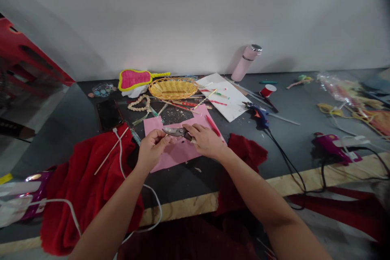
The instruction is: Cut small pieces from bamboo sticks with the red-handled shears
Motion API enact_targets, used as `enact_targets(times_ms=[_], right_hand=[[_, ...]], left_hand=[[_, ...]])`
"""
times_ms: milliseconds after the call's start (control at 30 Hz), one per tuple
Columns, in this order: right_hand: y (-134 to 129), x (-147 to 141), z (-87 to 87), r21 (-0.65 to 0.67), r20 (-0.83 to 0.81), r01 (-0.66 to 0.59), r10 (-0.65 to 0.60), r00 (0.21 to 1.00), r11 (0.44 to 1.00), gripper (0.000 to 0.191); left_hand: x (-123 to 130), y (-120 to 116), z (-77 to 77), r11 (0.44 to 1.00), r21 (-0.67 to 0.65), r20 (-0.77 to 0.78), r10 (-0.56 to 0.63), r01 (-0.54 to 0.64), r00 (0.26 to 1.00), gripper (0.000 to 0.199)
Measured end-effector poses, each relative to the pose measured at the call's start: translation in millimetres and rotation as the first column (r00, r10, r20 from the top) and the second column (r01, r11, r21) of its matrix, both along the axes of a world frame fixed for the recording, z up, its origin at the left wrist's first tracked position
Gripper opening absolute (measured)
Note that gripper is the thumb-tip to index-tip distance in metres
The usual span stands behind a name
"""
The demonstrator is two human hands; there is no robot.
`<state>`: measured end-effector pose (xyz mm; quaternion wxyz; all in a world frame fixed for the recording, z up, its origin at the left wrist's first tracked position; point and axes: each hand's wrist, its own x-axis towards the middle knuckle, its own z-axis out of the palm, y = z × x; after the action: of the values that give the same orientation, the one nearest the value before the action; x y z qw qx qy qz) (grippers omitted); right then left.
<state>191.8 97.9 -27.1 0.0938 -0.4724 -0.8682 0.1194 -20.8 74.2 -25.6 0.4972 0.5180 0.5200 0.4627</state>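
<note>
My right hand is wrapped round the handles of a pair of pruning shears, whose metal blade points left. Close to the blade tip, the thumb and fingers of my left hand are pinched together. What they hold is too small to make out. Both hands are above a pink sheet of paper with small scraps on it. A red pen lies on the sheet's right side, beyond my right hand. Just past the paper, a heart-shaped twisted ring rests on the dark table.
A wicker basket, pink-and-yellow paddle shape and pink bottle stand along the wall. A blue glue gun with its cord lies right, near white paper. Left are a phone, red cloth and a white cable.
</note>
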Motion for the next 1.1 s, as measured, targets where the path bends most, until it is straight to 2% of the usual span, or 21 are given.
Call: enact_targets(times_ms=[67,233,333,600,767,933,1100], right_hand=[[1,1,-0.3,-0.003,0.007,-0.02,0.02,1.0,1.0,0.061],[1,3,0.5,-0.014,0.01,-0.06,0.06,0.998,0.998,0.067],[1,4,1.2,-0.013,0.015,-0.07,0.07,0.997,0.997,0.067],[0,0,-2.4,-0.015,-0.024,-0.041,0.04,0.999,0.999,0.058],[-2,-2,-0.8,-0.016,0.014,-0.036,0.037,0.999,0.999,0.058],[-4,-1,2.9,-0.044,-0.018,-0.049,0.048,0.999,0.998,0.054],[-8,-3,5.8,-0.094,-0.102,-0.11,0.1,0.99,0.99,0.05]], left_hand=[[-1,0,-0.2,0.999,-0.027,0.038,-0.028,0.029,0.999,0.019],[-4,0,5.6,0.975,-0.15,0.263,-0.121,0.164,0.957,0.029],[-4,0,9.8,0.961,-0.191,0.296,-0.14,0.202,0.945,0.032],[-6,0,9.7,0.964,-0.184,0.348,-0.118,0.191,0.93,0.031],[-5,1,7.6,0.972,-0.178,0.339,-0.084,0.151,0.937,0.03],[-2,0,0.0,0.991,-0.116,0.284,-0.034,0.07,0.958,0.028],[-4,-1,-4.7,0.998,-0.047,0.238,-0.026,0.038,0.971,0.027]])
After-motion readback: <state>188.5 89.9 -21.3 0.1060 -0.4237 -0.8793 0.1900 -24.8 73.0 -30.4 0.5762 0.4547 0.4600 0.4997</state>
